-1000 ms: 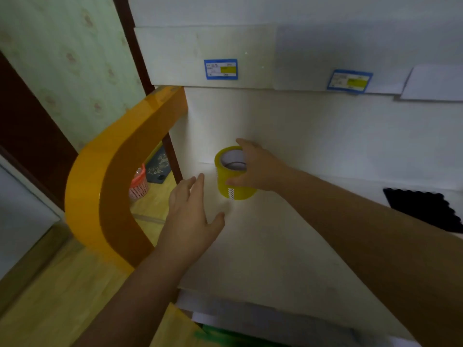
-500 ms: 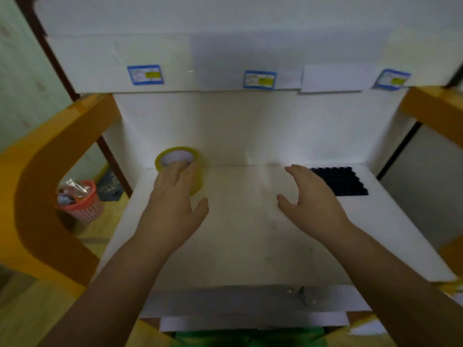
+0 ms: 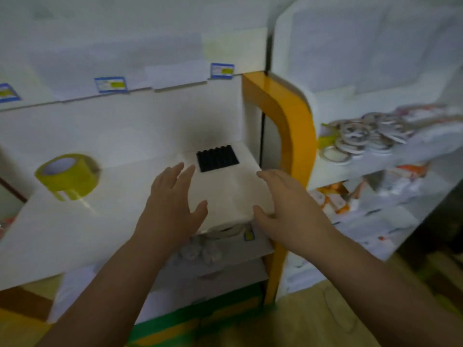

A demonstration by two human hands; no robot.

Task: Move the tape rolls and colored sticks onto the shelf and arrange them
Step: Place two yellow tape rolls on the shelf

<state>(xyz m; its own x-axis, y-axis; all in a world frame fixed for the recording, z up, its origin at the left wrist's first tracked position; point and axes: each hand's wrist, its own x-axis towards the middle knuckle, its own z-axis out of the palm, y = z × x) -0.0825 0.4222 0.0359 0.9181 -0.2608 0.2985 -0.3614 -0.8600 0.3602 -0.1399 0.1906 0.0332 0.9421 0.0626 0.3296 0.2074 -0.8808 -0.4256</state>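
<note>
One yellow tape roll (image 3: pixel 67 175) is standing upright at the back left of the white shelf (image 3: pixel 62 234), close to the back wall, so at least one piece is already placed. A black ridged mat (image 3: pixel 216 158) is lying at the back right corner of the same shelf, well apart from the roll. The wide stretch of shelf between them is sitting bare.

Both hands are hovering above the shelf's front right part, palms down. The left hand (image 3: pixel 170 209) is holding nothing, its fingers (image 3: pixel 175 175) spread and loose. The right hand (image 3: pixel 288 209) is likewise empty, its fingers (image 3: pixel 269 177) open and reaching out over the shelf's right edge. Neither hand is touching the roll or the mat.

To the right, past an orange curved post (image 3: pixel 293 126), a second white rack (image 3: pixel 350 169) is carrying a heap of flat tape rolls (image 3: pixel 360 136), some white and at least one yellowish. Those are looking like the stock left to move. No coloured sticks are showing clearly anywhere; the picture is blurred, and the orange-and-white clutter on the rack's lower level is too smeared to name.

The task is looking barely begun: one roll on the shelf, a whole heap waiting on the rack, the sticks not yet found, and no arranging done. The likely next reach is rightward to the heap.
</note>
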